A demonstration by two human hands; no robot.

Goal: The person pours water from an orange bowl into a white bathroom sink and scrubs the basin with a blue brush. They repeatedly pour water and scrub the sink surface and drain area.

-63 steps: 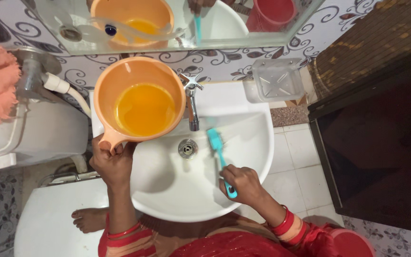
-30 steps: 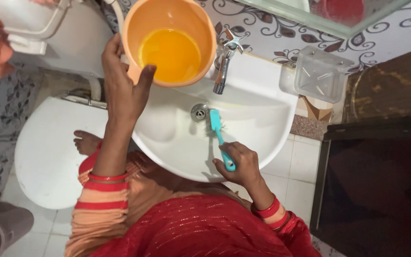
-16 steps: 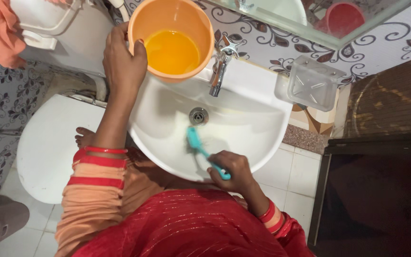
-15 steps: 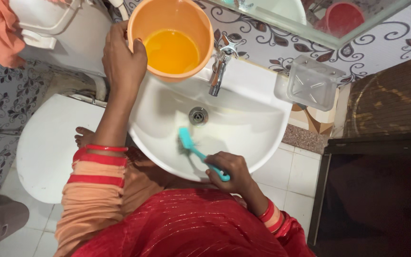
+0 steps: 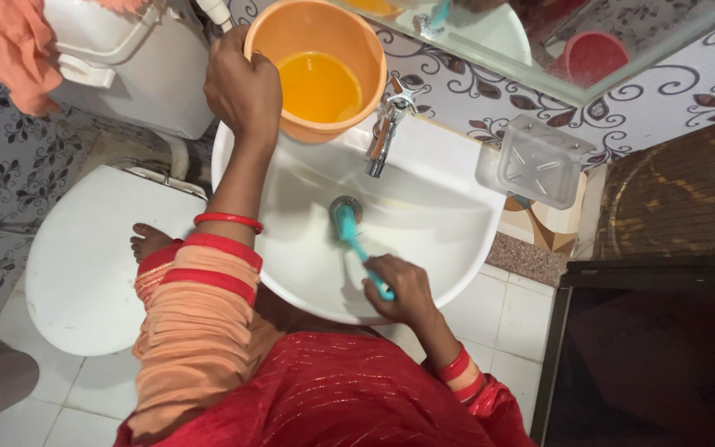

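Note:
My left hand [image 5: 243, 89] grips the rim and handle side of an orange plastic mug [image 5: 318, 68] with liquid in it, held over the back left of the white washbasin [image 5: 448, 248]. My right hand [image 5: 400, 289] is closed on the handle of a teal brush [image 5: 351, 237]. The brush head rests in the bowl at the metal drain [image 5: 343, 204]. A chrome tap [image 5: 384, 132] stands just right of the mug.
A clear soap dish [image 5: 539, 161] hangs on the patterned wall to the right. A white toilet lid [image 5: 84, 261] and cistern [image 5: 138, 66] stand to the left, with an orange towel [image 5: 6, 41] above. A dark cabinet [image 5: 655, 348] fills the right side. A mirror [image 5: 539, 33] is above.
The brush head has swept from the left middle of the bowl up to the drain. My left hand with the mug has shifted slightly up and right in view.

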